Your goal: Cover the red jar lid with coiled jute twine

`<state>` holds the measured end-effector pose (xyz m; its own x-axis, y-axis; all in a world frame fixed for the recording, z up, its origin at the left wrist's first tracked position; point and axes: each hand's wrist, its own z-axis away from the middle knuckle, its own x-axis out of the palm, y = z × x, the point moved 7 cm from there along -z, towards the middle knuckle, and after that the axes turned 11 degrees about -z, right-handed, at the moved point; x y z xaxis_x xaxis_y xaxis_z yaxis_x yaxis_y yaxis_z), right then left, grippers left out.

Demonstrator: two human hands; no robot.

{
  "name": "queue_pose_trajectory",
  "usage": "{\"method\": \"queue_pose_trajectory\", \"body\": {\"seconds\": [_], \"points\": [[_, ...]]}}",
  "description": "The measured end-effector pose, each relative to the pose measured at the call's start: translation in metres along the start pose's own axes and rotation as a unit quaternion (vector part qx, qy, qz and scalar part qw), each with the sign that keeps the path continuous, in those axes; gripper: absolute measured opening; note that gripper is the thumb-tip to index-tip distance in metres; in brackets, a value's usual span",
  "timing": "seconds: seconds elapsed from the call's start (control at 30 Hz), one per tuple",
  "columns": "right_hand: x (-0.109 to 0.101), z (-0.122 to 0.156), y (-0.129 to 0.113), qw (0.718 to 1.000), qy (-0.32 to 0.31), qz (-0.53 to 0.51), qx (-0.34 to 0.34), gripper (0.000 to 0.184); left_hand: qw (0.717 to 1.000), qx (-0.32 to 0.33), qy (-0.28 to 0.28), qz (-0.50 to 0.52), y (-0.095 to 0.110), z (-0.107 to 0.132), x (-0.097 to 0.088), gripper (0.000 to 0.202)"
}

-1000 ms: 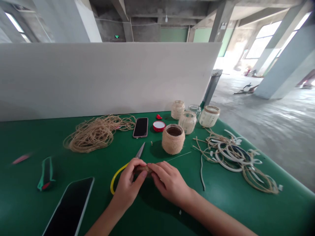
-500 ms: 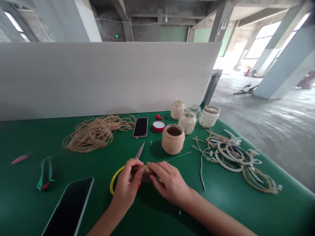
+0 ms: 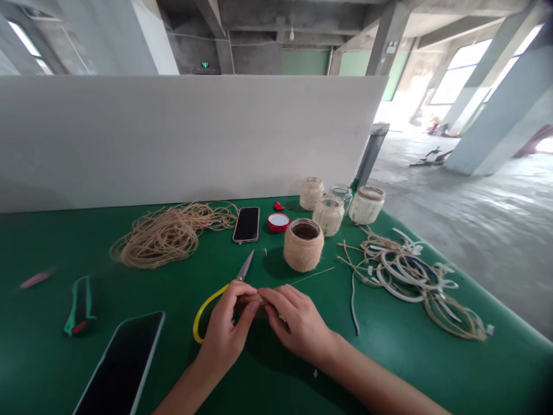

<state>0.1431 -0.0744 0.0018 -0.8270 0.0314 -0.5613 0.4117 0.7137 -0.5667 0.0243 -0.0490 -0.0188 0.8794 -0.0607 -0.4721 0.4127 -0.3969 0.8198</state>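
The left hand (image 3: pixel 222 328) and right hand (image 3: pixel 298 323) close from either side on a small brown bundle (image 3: pixel 254 302), held tight between their fingers over the green table (image 3: pixel 181 294), with yellow-handled scissors (image 3: pixel 244 268) running beneath the left hand and a twine-wrapped jar (image 3: pixel 303 246) just beyond.

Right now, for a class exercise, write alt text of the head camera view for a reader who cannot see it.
The left hand and right hand pinch a small brown bundle over a green table, beside yellow-handled scissors. A twine-wrapped jar, a pile of loose twine and a phone lie beyond them.
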Motion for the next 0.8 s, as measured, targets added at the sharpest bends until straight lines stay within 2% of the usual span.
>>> {"method": "queue_pose_trajectory", "body": {"seconds": [0.37, 0.6, 0.8], "points": [[-0.003, -0.002, -0.002, 1.000, 0.001, 0.010, -0.008, 0.026, 0.999, 0.007, 0.046, -0.006, 0.002, 0.000, -0.011, 0.008], [0.000, 0.000, 0.003, 1.000, 0.000, 0.005, 0.005, 0.025, 0.999, -0.015, 0.002, -0.041, 0.000, -0.002, -0.007, 0.014], [0.002, -0.001, 0.002, 1.000, -0.008, 0.002, 0.001, 0.027, 0.999, 0.009, -0.019, -0.042, -0.001, -0.001, 0.001, 0.008]]}}
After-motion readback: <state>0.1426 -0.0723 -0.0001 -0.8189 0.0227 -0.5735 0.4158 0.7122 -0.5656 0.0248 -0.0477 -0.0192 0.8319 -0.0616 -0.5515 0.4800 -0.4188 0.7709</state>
